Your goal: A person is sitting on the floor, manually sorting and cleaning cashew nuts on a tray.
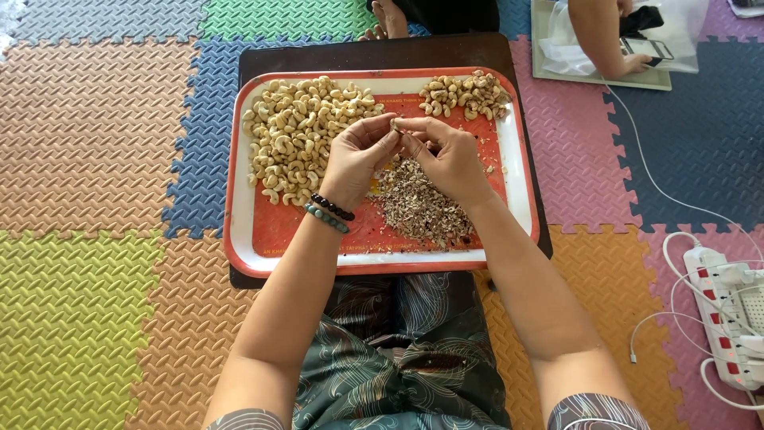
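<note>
Here, both hands meet over a red tray (239, 199): left hand (354, 159) and right hand (452, 159) pinch one cashew (395, 124) between fingertips. It looks light, brittle, best gripped at its ends. Shell scraps (418, 207) lie just below the fingers.

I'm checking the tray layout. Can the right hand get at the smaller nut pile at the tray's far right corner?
Probably yes: the right hand sits just short of the smaller nut pile, with only bare tray between.
</note>
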